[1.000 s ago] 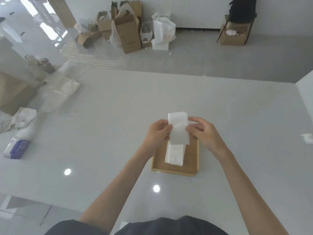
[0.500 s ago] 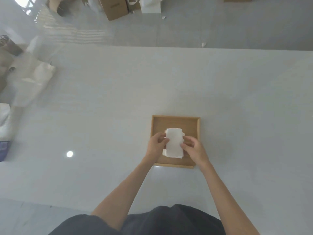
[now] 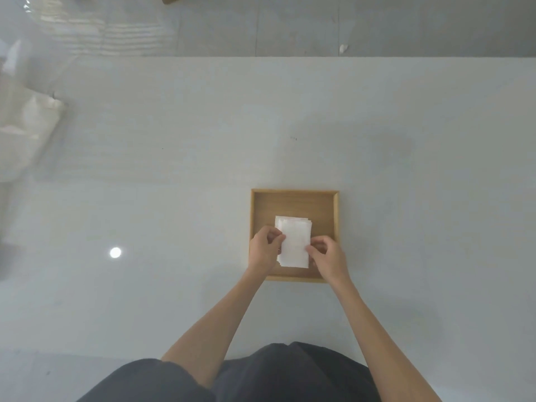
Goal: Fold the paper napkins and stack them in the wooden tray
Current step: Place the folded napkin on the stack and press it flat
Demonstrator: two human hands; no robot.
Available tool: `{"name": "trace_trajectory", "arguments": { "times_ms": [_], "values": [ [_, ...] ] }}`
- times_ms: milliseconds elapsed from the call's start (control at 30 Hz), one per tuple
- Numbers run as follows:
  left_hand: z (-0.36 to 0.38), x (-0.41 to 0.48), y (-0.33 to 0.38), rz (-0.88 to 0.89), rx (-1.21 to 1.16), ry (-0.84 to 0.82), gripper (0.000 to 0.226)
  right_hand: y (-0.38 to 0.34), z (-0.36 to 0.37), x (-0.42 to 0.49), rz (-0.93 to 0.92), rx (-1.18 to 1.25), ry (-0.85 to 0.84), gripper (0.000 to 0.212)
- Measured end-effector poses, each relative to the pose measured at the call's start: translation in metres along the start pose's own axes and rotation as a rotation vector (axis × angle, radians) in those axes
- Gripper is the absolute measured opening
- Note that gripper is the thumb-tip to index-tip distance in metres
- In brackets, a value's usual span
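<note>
Several folded napkins (image 3: 293, 245) lie stacked between your hands, in the near half of the wooden tray (image 3: 294, 200). Your left hand (image 3: 264, 250) pinches the stack's left edge and your right hand (image 3: 326, 256) its right edge, fingers curled shut on the paper, likely to square the top napkin with those below. Whether it rests fully or is barely lifted, you cannot tell. Beyond your fingertips the tray floor lies bare, on the pale table (image 3: 174, 140).

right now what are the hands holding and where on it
The folded napkin, pinched at its two long side edges: left hand on the left edge, right hand on the right, over the wooden tray.
</note>
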State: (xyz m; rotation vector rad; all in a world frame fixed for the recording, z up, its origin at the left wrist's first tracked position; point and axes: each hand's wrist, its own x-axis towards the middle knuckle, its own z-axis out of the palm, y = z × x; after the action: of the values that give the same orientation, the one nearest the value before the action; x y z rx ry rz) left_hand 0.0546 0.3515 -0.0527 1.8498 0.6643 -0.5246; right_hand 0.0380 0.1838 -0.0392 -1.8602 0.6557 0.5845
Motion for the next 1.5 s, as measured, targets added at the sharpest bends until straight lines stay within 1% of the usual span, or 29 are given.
{"name": "trace_trajectory", "arguments": {
  "times_ms": [67, 133, 200, 267, 300, 333, 367, 400, 467, 533, 600, 667, 700, 733, 767, 833, 867, 900, 967, 1000, 1133, 1200, 1233, 1333, 1367, 1500],
  "values": [
    [0.001, 0.002, 0.000, -0.015, 0.008, 0.009, 0.009, 0.001, 0.001, 0.003, -0.006, 0.022, 0.015, 0.014],
    [0.003, 0.003, 0.000, -0.005, 0.017, 0.023, 0.008, 0.002, 0.003, 0.005, -0.012, -0.006, 0.018, 0.019],
    [0.006, 0.001, -0.001, 0.075, 0.104, 0.066, 0.006, 0.003, 0.004, 0.005, -0.075, -0.092, 0.053, 0.029],
    [0.003, -0.004, -0.005, 0.250, 0.279, 0.124, 0.005, 0.007, 0.002, 0.002, -0.255, -0.250, 0.110, 0.042],
    [0.000, -0.006, -0.009, 0.373, 0.376, 0.127, 0.013, 0.010, 0.000, 0.001, -0.380, -0.378, 0.132, 0.049],
    [-0.003, -0.007, -0.014, 0.495, 0.477, 0.095, 0.026, 0.013, -0.002, 0.002, -0.504, -0.534, 0.142, 0.056],
    [-0.007, -0.007, -0.020, 0.593, 0.572, 0.036, 0.039, 0.015, -0.004, 0.002, -0.598, -0.687, 0.143, 0.064],
    [-0.010, -0.007, -0.026, 0.649, 0.657, -0.032, 0.049, 0.017, -0.005, 0.003, -0.651, -0.817, 0.130, 0.070],
    [-0.013, -0.005, -0.034, 0.670, 0.797, -0.144, 0.062, 0.020, -0.002, 0.008, -0.658, -0.982, 0.083, 0.079],
    [-0.012, -0.001, -0.037, 0.619, 0.869, -0.205, 0.066, 0.021, 0.001, 0.012, -0.613, -1.054, 0.044, 0.083],
    [-0.009, 0.001, -0.035, 0.557, 0.868, -0.233, 0.068, 0.020, 0.004, 0.016, -0.582, -1.101, 0.044, 0.084],
    [-0.007, -0.001, -0.031, 0.528, 0.796, -0.211, 0.069, 0.020, 0.005, 0.018, -0.582, -1.118, 0.077, 0.081],
    [-0.005, -0.003, -0.029, 0.513, 0.728, -0.177, 0.069, 0.021, 0.007, 0.018, -0.586, -1.042, 0.093, 0.078],
    [-0.003, -0.005, -0.026, 0.488, 0.645, -0.129, 0.069, 0.022, 0.010, 0.016, -0.574, -0.877, 0.100, 0.074],
    [-0.001, -0.007, -0.023, 0.447, 0.558, -0.073, 0.067, 0.020, 0.013, 0.013, -0.523, -0.633, 0.097, 0.069],
    [0.005, -0.009, -0.015, 0.301, 0.400, 0.015, 0.060, 0.013, 0.022, 0.007, -0.347, -0.140, 0.123, 0.061],
    [0.007, -0.008, -0.012, 0.209, 0.339, 0.031, 0.056, 0.008, 0.027, 0.005, -0.247, 0.008, 0.157, 0.059],
    [0.009, -0.007, -0.009, 0.131, 0.297, 0.030, 0.053, 0.004, 0.032, 0.004, -0.154, 0.089, 0.179, 0.056],
    [0.011, -0.005, -0.007, 0.071, 0.264, 0.012, 0.045, -0.002, 0.040, 0.004, -0.023, 0.192, 0.175, 0.052],
    [0.012, -0.004, -0.007, 0.073, 0.263, 0.002, 0.042, -0.005, 0.043, 0.004, 0.000, 0.238, 0.159, 0.050],
    [0.012, 0.002, -0.006, 0.089, 0.293, -0.010, 0.033, -0.006, 0.048, 0.009, -0.084, 0.284, 0.117, 0.041],
    [0.010, 0.007, -0.009, 0.102, 0.302, -0.006, 0.026, -0.004, 0.045, 0.011, -0.068, 0.321, 0.075, 0.043],
    [0.009, 0.010, -0.009, 0.103, 0.299, -0.001, 0.024, -0.002, 0.044, 0.012, -0.047, 0.333, 0.081, 0.045],
    [0.007, 0.012, -0.012, 0.092, 0.285, 0.013, 0.020, 0.008, 0.041, 0.006, 0.011, 0.340, 0.185, 0.046],
    [0.008, 0.012, -0.012, 0.092, 0.285, 0.018, 0.019, 0.010, 0.041, 0.004, 0.016, 0.346, 0.188, 0.046],
    [0.009, 0.010, -0.013, 0.088, 0.261, 0.028, 0.014, 0.011, 0.037, -0.001, 0.006, 0.388, 0.100, 0.047]
  ]
}}
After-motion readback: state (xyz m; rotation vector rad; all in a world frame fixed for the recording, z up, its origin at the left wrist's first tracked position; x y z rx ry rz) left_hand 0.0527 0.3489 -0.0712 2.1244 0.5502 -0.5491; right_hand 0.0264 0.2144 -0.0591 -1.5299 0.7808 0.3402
